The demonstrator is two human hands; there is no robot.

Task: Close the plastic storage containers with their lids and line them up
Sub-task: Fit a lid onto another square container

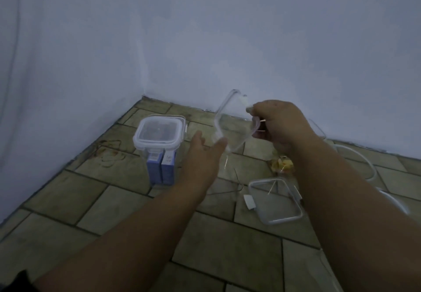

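Two hands at work above a tiled floor (109, 202), my own view. My right hand (281, 125) grips one edge of a clear lid (232, 124), fingers curled round its rim, holding it tilted in the air before the pale wall (250, 41). My left hand (202, 155) is spread, fingers relaxed, its fingertips at the lid's lower corner; contact cannot be told. To the left a closed container (159, 135) stands on the floor, lid on, blue boxes (161, 169) visible inside. A second lid (275, 200) lies flat on the floor below my right wrist, near a yellowish wrapper (282, 164). A white tube (364, 159) curves along the right.
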